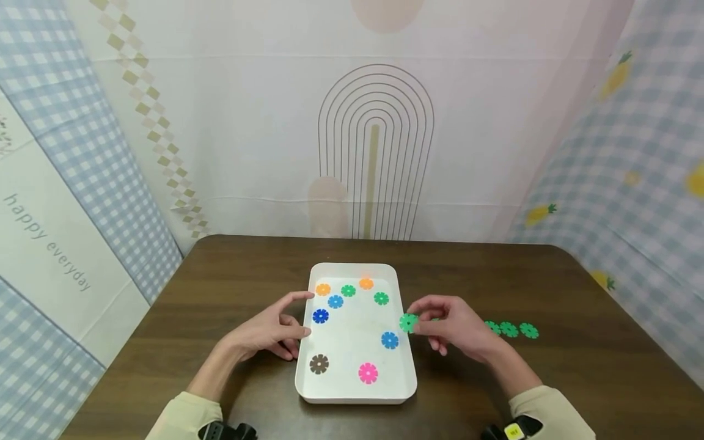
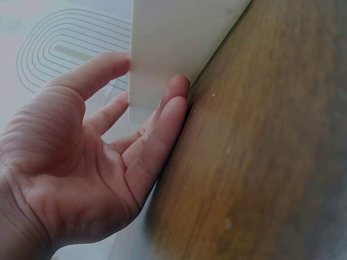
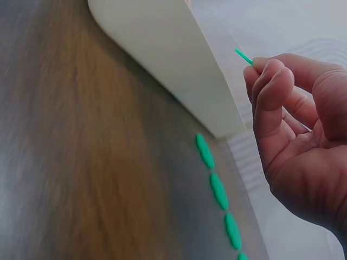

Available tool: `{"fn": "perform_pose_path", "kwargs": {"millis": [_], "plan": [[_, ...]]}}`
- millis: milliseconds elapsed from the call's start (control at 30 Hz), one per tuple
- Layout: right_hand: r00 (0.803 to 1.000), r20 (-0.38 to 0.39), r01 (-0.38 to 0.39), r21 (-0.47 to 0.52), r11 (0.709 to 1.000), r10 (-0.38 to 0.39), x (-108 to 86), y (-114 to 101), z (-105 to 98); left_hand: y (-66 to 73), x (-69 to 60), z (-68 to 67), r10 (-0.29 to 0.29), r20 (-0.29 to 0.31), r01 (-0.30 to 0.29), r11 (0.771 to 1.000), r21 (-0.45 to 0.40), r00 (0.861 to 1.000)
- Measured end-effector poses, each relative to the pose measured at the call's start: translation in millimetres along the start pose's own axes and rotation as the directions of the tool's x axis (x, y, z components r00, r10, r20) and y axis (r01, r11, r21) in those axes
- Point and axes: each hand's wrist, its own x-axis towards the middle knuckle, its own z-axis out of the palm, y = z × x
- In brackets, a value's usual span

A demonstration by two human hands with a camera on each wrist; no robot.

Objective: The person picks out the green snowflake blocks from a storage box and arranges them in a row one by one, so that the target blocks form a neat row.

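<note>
A white tray lies on the table with flower-shaped notched discs in it: an orange disc, a dark blue disc, a brown disc, a pink disc and several others. Against the tray's left side rests my left hand, its fingertips touching the rim and outer wall. Thumb and fingers of my right hand pinch a green notched disc at the tray's right edge. The right wrist view shows that disc edge-on above the rim.
Right of the tray, several green discs lie in a row on the brown wooden table, partly hidden by the right hand. A patterned cloth hangs behind the table, and checked cloth hangs at the sides.
</note>
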Motion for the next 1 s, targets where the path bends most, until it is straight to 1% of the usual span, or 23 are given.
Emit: {"fn": "perform_pose_path", "kwargs": {"millis": [100,300,467,767,867,1000], "plan": [[1.0,-0.026,0.001,0.011,1.0,0.0,-7.0,8,-8,-0.1,-0.1,-0.5,0.0,-0.002,0.0,1.0,0.004,1.0],[0.999,-0.05,0.019,0.05,0.999,-0.016,-19.3,22,-22,-0.4,-0.7,-1.5,0.002,0.0,-0.002,1.0,0.008,1.0],[0.997,-0.068,0.038,0.048,0.998,-0.034,-29.4,32,-32,-0.8,-1.4,-1.7,0.003,0.003,-0.003,1.0,0.004,1.0],[0.993,-0.119,0.029,0.061,0.998,-0.021,-45.6,50,-54,-2.1,-1.6,-1.8,0.004,-0.001,-0.004,1.0,0.005,1.0],[0.987,-0.162,0.026,0.063,0.998,-0.015,-52.4,55,-63,-1.5,-0.8,-1.2,0.003,0.001,-0.003,1.0,0.001,1.0],[0.974,-0.227,0.017,0.062,0.998,-0.003,-62.5,61,-76,-0.1,0.3,-0.4,0.004,0.006,-0.004,1.0,0.0,1.0]]}}
